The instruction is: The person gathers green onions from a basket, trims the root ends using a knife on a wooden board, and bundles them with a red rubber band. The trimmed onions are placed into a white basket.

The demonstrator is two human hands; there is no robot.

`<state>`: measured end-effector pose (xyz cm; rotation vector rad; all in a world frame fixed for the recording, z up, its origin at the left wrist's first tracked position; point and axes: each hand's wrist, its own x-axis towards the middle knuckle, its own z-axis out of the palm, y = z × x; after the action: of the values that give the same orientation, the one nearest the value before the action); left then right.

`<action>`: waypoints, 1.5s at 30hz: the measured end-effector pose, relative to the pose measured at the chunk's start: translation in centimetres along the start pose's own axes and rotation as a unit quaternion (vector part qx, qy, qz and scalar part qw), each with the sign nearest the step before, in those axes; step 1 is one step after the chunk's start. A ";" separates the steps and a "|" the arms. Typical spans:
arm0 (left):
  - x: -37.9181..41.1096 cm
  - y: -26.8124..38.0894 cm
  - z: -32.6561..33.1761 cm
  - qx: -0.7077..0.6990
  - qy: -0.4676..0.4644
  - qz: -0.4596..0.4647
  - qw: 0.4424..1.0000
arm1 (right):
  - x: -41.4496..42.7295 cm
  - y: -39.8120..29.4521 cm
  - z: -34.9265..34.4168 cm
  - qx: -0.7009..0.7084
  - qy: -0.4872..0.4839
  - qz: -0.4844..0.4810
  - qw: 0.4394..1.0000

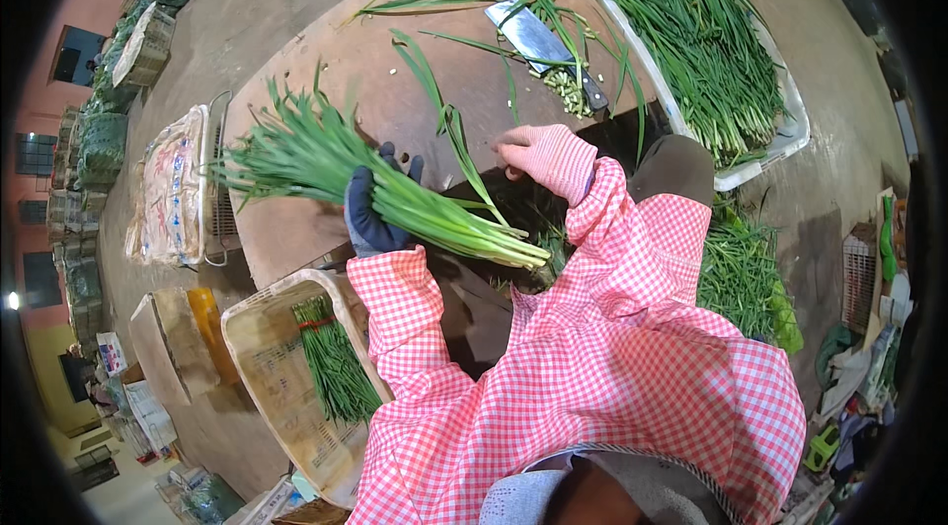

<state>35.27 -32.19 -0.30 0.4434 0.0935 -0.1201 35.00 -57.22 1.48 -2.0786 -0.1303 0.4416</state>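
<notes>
My left hand [376, 206], in a dark glove, grips a bunch of green garlic chives [422, 210], its leaves pointing up-left and its pale stem ends towards my lap. My right hand [522, 151], bare-fingered below a striped pink cuff, is held right of the bunch; it is blurred, and whether its fingers hold anything is unclear. Loose leaves [452, 125] lie between the hands on a round-edged wooden board [326, 95]. Beyond my right hand a cleaver [537, 40] rests on the board by cut stem ends [563, 89].
A white crate heaped with chives [681, 43] stands at the upper right. A plastic crate [255, 332] at the lower left holds a tied bunch [337, 369]. More loose greens [740, 280] lie right of my body. A wrapped crate [170, 188] stands at the left.
</notes>
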 end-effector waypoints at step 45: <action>2.8 1.9 -4.4 0.004 0.087 0.019 0.996 | -5.1 8.6 1.9 -0.148 -0.071 -0.094 0.982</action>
<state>38.00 -28.83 -3.72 0.4623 0.2546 -0.0439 28.84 -61.52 -5.35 -2.2962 -0.4989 0.4761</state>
